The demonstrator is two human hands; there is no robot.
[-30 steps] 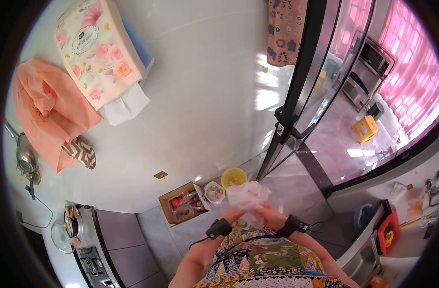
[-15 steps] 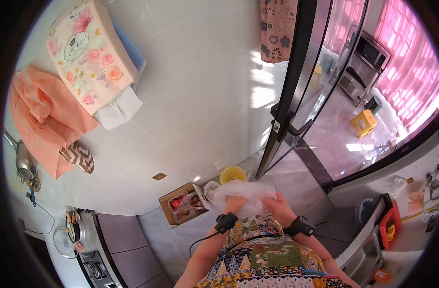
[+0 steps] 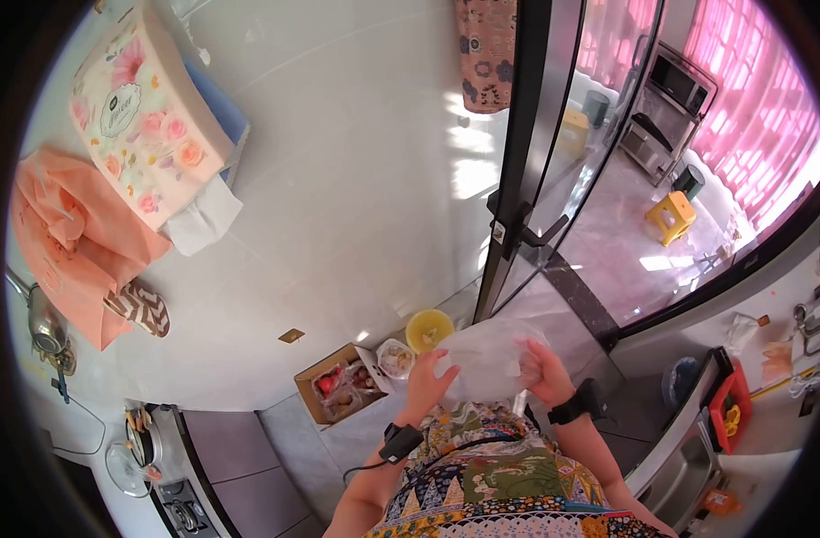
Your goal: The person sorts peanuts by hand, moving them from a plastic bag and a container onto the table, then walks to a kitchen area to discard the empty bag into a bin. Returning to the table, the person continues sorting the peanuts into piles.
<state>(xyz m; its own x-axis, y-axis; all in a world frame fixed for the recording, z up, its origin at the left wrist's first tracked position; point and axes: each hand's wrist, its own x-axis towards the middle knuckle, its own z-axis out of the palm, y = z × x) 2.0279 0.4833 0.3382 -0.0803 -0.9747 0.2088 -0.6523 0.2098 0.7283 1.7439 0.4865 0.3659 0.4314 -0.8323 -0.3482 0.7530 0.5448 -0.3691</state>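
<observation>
A translucent white plastic bag (image 3: 483, 363) hangs spread out in front of my body, above the floor. My right hand (image 3: 546, 372) pinches its right edge, with the fingers bent around the film. At the bag's left side is my left hand (image 3: 431, 386), thumb and fingers apart, the fingertips right by the plastic. Both wrists carry black straps. Just beyond my left hand stand a yellow bucket (image 3: 419, 345) and a white plastic-lined container (image 3: 395, 359).
To the left, a cardboard box (image 3: 308, 394) holds bagged produce, some of it red. A dark-framed glass door (image 3: 504, 233) stands ahead, with a yellow stool (image 3: 671, 215) beyond it. Along the right runs a counter with a sink (image 3: 683, 475) and a red basket (image 3: 740, 414).
The bag has gone from bunched to spread wider. My hands have moved apart; the left has moved left and its fingers have opened. The camera view has shifted slightly.
</observation>
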